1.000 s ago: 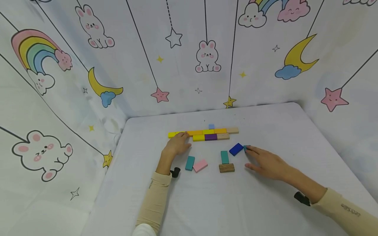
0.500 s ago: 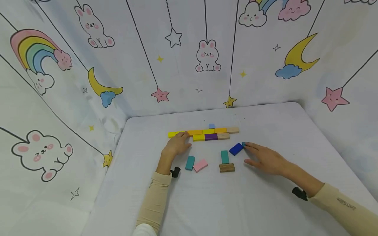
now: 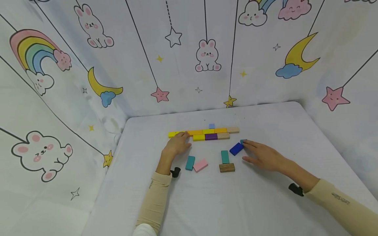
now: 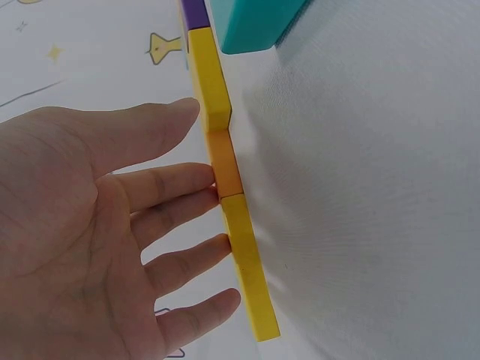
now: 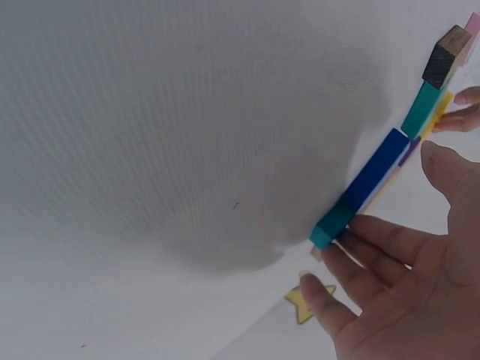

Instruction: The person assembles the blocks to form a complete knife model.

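In the head view my left hand (image 3: 177, 144) rests its fingertips on the left part of the back row of blocks. The left wrist view shows those fingers extended against a yellow block (image 4: 253, 277) and an orange block (image 4: 227, 165), thumb apart. My right hand (image 3: 265, 156) touches a small teal block (image 5: 330, 227) with its extended fingertips, its thumb held away. That teal block lies at the far right corner of a dark blue block (image 3: 236, 149), mostly covered by the fingers in the head view.
A shorter row with a purple block (image 3: 211, 136) lies against the back row; a light blue block (image 3: 211, 126) sits behind. Nearer are a teal block (image 3: 225, 157), a brown wooden block (image 3: 227, 167), another teal block (image 3: 190, 163) and a pink block (image 3: 200, 165). White cloth (image 3: 200, 206) covers the table.
My right hand has slid a little left and away from me, and the teal block at its fingertips has shifted the same way along the blue block. The left hand stays put.
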{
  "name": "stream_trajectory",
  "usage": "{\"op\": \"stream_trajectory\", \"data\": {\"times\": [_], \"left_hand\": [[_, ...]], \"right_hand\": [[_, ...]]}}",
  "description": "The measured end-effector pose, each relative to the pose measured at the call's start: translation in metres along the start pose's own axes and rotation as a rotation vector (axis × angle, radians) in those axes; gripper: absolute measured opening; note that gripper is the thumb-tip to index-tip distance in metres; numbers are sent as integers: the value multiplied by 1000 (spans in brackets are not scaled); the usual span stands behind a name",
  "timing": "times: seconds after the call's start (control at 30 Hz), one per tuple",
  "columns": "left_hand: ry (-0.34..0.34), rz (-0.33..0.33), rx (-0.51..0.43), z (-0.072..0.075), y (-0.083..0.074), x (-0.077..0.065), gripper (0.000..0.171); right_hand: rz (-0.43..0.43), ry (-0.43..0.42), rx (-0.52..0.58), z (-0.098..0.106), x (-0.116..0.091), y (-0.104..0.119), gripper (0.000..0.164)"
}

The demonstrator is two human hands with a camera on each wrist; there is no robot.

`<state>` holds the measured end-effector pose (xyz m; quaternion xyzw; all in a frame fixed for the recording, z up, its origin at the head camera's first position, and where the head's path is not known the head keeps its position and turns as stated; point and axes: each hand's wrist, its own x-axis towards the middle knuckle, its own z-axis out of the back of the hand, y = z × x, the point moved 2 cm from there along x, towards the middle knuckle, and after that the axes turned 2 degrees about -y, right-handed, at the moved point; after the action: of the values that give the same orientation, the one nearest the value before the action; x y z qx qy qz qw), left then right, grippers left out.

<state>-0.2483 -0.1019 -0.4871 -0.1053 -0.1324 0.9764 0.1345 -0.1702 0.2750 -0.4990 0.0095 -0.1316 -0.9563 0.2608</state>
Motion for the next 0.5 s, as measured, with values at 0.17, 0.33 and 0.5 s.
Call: {"op": "stream_trajectory", "data": {"times": [0.17,0.33,0.5], "left_hand": [[1,-5,1,1,0,0,57],[3,-3,-4,1,0,0,58],[2,-2,-2,1,0,-1,57]], "right_hand": [[-13,1,12,0,5,1,70],[-26,7,23,-1,9,1,70],[-19,8,36,1,13,3,69]]}}
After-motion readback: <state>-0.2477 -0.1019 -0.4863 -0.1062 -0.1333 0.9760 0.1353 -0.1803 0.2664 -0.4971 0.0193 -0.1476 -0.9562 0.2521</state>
